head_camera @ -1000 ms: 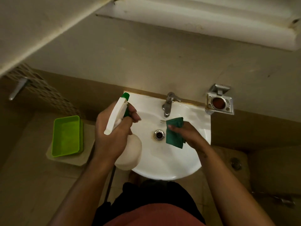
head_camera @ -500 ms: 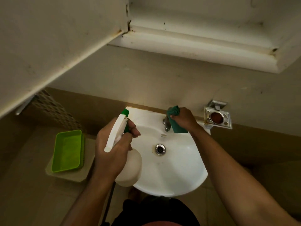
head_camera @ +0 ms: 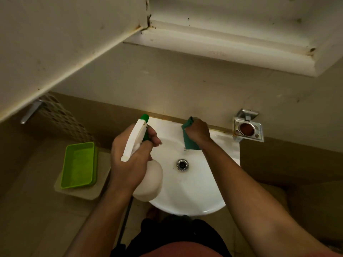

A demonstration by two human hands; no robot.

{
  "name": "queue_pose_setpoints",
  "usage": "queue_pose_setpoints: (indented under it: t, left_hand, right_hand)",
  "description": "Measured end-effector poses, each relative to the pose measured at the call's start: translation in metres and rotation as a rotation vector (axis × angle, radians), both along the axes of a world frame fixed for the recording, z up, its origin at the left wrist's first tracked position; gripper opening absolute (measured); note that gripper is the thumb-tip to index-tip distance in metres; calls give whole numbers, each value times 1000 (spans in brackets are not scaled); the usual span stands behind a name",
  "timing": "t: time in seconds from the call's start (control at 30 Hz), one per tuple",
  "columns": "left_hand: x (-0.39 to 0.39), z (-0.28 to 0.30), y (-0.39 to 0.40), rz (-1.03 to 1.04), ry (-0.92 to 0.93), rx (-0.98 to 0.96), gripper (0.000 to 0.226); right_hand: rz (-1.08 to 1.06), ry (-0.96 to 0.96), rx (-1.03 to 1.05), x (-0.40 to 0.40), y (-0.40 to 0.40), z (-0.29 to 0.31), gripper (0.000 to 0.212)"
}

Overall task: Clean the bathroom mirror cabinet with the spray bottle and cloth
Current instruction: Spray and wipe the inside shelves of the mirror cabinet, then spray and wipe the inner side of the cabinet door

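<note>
- Left hand (head_camera: 130,164) grips the white spray bottle (head_camera: 146,175) over the washbasin (head_camera: 194,191), its green nozzle (head_camera: 145,118) aimed up and away toward the wall
- Right hand (head_camera: 197,131) clutches the green cloth (head_camera: 189,140) at the basin's back edge
- The mirror cabinet (head_camera: 232,39) hangs above and ahead of both hands, the cloth hand nearer its underside

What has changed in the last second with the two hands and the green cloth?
The right hand carried the green cloth from beside the drain up to the back of the sink, over the tap. The left hand stayed gripping the spray bottle; the green tray did not move.
</note>
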State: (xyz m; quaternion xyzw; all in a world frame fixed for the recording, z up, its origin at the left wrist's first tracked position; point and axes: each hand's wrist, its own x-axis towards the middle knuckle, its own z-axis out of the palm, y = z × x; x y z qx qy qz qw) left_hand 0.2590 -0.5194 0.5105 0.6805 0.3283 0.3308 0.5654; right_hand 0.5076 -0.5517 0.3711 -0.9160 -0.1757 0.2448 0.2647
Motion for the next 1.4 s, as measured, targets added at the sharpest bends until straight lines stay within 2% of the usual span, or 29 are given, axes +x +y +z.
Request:
queue_pose_setpoints:
  t: [0.17, 0.37, 0.6, 0.8, 1.07, 1.27, 1.4]
  left_hand:
    - [4, 6, -2, -18, -29, 24, 16]
    - [11, 25, -12, 16, -51, 53, 17]
    - [18, 67, -50, 135, -75, 155, 16]
    - [10, 111, -81, 239, -139, 175, 17]
    - [-21, 196, -88, 360, -188, 347, 13]
    - [-54, 275, -74, 512, -254, 431, 18]
    - [-71, 340, -59, 667, -359, 404, 12]
  right_hand:
    - [-84, 135, 51, -5, 4, 9, 37]
    - [-90, 110, 161, -4, -18, 36, 24]
    - [10, 307, 496, -15, -48, 119, 25]
    - [233, 366, 701, -34, -85, 204, 22]
    - [478, 369, 1024, -62, -92, 318, 21]
    - [481, 321, 1271, -85, -65, 383, 20]
    - [517, 273, 1378, -103, -40, 430, 18]
